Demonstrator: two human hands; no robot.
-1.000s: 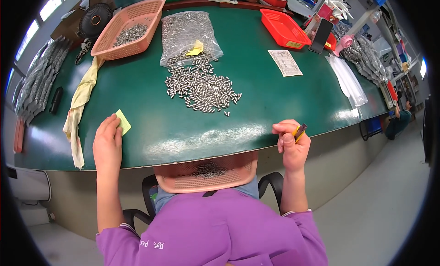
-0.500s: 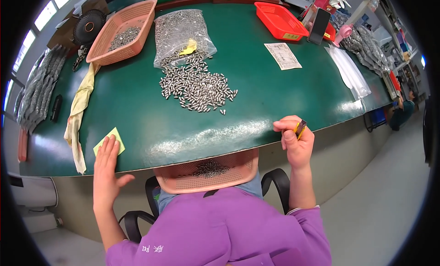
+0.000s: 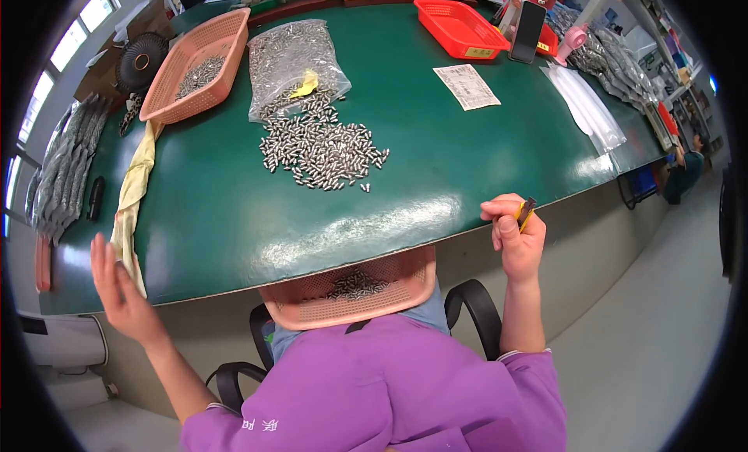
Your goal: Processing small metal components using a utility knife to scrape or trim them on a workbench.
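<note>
My left hand is raised at the table's left front edge with fingers apart, beside the end of a pale yellow cloth strip. Nothing shows in it. At the front right edge, the curled fingers of my right hand hold a yellow and black utility knife, mostly hidden in the grip. Small pointed metal parts lie in a loose pile mid-table, spilling from a clear plastic bag with a yellow piece in it. A pink basket holding more parts rests on my lap.
Another pink basket with parts stands at the back left. Filled bags and a black marker lie far left. Toward the back right are a red basket, a phone, a printed slip and white plastic bags.
My left hand has lifted from the yellow-green paper and moved left to the cloth strip. That paper is no longer visible. My right hand keeps its grip on the utility knife.
</note>
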